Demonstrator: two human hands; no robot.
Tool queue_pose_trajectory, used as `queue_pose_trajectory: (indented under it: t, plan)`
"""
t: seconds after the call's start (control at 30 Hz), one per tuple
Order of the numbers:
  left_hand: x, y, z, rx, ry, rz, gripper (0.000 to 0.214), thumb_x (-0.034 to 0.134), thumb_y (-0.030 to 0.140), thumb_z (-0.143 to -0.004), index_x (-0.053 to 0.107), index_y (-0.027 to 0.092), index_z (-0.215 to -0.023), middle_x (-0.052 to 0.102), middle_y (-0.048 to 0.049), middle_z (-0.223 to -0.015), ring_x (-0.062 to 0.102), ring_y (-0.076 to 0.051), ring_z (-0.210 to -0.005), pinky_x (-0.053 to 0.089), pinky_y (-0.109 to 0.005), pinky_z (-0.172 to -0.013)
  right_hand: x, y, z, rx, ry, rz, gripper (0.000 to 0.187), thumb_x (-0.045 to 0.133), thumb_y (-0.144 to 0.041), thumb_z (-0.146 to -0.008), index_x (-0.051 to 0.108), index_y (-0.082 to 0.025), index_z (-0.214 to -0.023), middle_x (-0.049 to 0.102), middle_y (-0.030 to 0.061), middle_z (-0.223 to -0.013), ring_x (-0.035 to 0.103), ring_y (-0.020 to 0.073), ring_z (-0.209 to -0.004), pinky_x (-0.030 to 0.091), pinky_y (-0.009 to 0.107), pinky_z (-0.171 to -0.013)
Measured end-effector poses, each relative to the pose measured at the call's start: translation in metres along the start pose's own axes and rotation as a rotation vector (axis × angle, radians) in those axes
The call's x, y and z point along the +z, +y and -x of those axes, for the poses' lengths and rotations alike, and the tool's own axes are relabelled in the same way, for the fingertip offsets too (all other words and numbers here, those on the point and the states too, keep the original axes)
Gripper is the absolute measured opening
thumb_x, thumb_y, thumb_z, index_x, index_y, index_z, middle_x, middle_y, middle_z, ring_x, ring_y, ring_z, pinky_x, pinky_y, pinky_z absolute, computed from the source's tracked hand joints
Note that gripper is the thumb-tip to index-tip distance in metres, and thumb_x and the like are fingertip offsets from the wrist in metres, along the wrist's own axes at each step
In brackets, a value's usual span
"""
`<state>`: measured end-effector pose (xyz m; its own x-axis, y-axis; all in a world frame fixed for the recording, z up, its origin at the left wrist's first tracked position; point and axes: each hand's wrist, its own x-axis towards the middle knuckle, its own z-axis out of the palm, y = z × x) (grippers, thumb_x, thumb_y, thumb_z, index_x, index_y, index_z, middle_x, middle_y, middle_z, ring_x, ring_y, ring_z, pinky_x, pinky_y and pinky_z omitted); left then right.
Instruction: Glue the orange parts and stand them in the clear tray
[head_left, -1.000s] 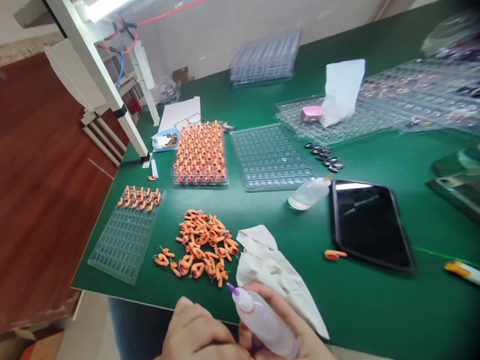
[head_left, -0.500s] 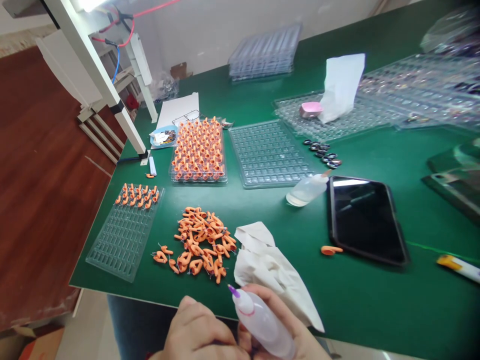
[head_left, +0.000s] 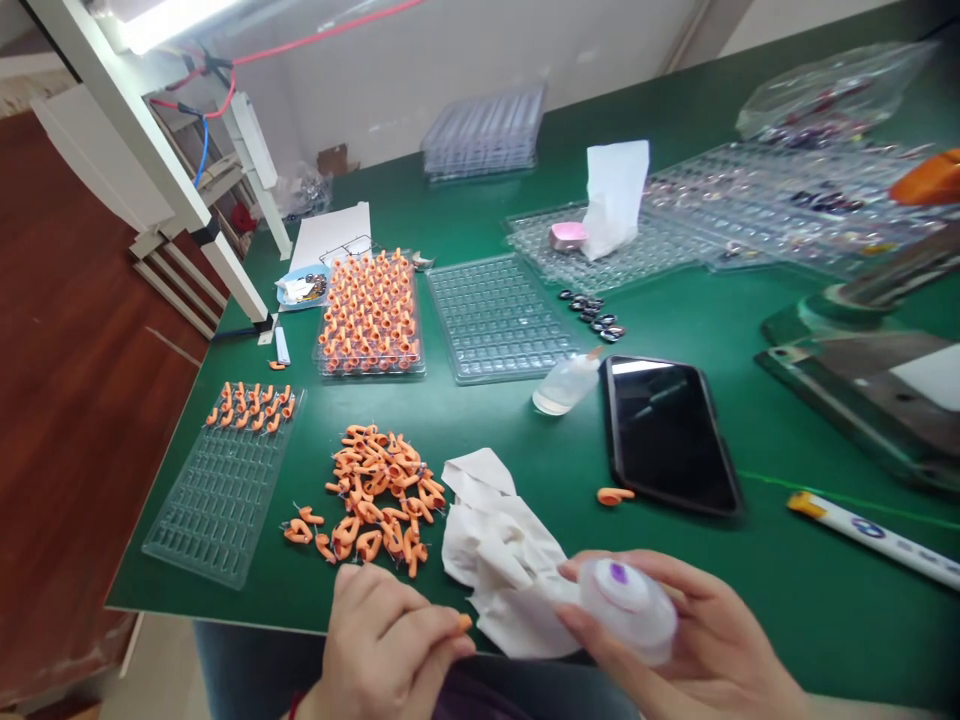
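My left hand (head_left: 390, 640) is closed, and the tip of an orange earbud shell (head_left: 463, 623) pokes out between its thumb and finger. The rest of that shell is hidden. In my right hand (head_left: 697, 640) is a translucent squeeze bottle (head_left: 637, 622), its purple nozzle facing the camera. A crumpled white cloth (head_left: 510, 560) lies between and just beyond my hands. Beyond my left hand is a loose pile of orange earbud shells (head_left: 382, 480), several with thin wire ends. A clear tray (head_left: 217, 500) at the left carries rows of shells at its far end.
A filled stack of trays (head_left: 371, 315) and a bare clear tray (head_left: 502, 320) stand farther back. A second squeeze bottle (head_left: 566, 385) leans beside a black tablet (head_left: 670, 435). One shell (head_left: 615, 496), a white pen (head_left: 870, 525) and a metal-based tool (head_left: 885, 340) are at the right.
My right hand has moved right with the squeeze bottle, tipping its nozzle toward the camera. My hands are now apart, and the shell in my left hand shows. The view has turned right.
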<state>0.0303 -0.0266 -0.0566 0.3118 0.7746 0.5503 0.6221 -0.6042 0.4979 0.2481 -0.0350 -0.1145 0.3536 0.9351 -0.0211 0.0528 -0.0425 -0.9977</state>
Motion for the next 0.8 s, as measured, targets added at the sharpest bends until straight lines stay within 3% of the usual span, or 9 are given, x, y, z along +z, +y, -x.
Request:
queue_pose_trajectory:
  t: [0.13,0.23,0.4,0.5,0.6,0.8]
  plan:
    - [0.006,0.001,-0.001,0.023,0.014,-0.048,0.004,0.064,0.014,-0.094,0.068,0.016,-0.094,0.068,-0.001,-0.073,0.056,-0.015,-0.068,0.038,-0.031,-0.07,0.011,0.003,-0.01,-0.229,-0.022,0.302,0.031,0.075,-0.044,-0.082,0.062,-0.025,-0.103,0.069,0.0016,-0.09,0.069,0.0175,-0.074,0.058,0.02,-0.063]
    - [0.01,0.001,-0.003,0.031,0.016,-0.084,0.005,0.063,0.014,-0.095,0.068,0.016,-0.093,0.068,-0.0007,-0.072,0.056,-0.015,-0.067,0.037,-0.031,-0.07,0.014,0.003,-0.013,-0.355,-0.065,0.363,0.02,0.069,-0.037,-0.086,0.064,-0.026,-0.102,0.068,-0.0002,-0.089,0.068,0.0164,-0.074,0.057,0.02,-0.066]
    - [0.018,0.002,-0.009,0.064,0.021,-0.14,0.008,0.061,0.016,-0.096,0.068,0.016,-0.093,0.066,-0.0005,-0.068,0.056,-0.015,-0.064,0.036,-0.031,-0.067,0.017,-0.011,-0.004,-0.249,0.024,0.128,0.025,0.075,-0.032,-0.084,0.06,-0.026,-0.103,0.065,0.0,-0.092,0.067,0.0144,-0.075,0.056,0.017,-0.067]
    - [0.024,0.003,-0.012,0.104,0.019,-0.161,0.012,0.058,0.015,-0.098,0.068,0.015,-0.092,0.067,-0.0007,-0.068,0.055,-0.015,-0.063,0.035,-0.031,-0.065,0.025,-0.018,0.002,-0.279,-0.065,-0.001,0.026,0.073,-0.023,-0.086,0.057,-0.028,-0.106,0.063,-0.0008,-0.094,0.066,0.0138,-0.079,0.057,0.018,-0.07]
    - [0.028,0.003,-0.012,0.178,0.025,-0.174,0.017,0.053,0.013,-0.099,0.068,0.014,-0.091,0.069,-0.0018,-0.07,0.056,-0.015,-0.064,0.034,-0.032,-0.062,0.03,-0.014,0.001,-0.371,-0.133,0.027,0.021,0.07,-0.022,-0.088,0.058,-0.027,-0.105,0.062,-0.0008,-0.095,0.064,0.0132,-0.082,0.055,0.017,-0.073]
    - [0.027,0.0,-0.009,0.188,0.09,-0.179,0.011,0.061,0.011,-0.093,0.068,0.014,-0.086,0.069,-0.0002,-0.069,0.058,-0.013,-0.063,0.036,-0.03,-0.062,0.022,0.0,-0.014,-0.413,0.054,0.119,0.027,0.074,-0.021,-0.085,0.061,-0.025,-0.108,0.062,0.0003,-0.099,0.061,0.0124,-0.086,0.05,0.016,-0.083]
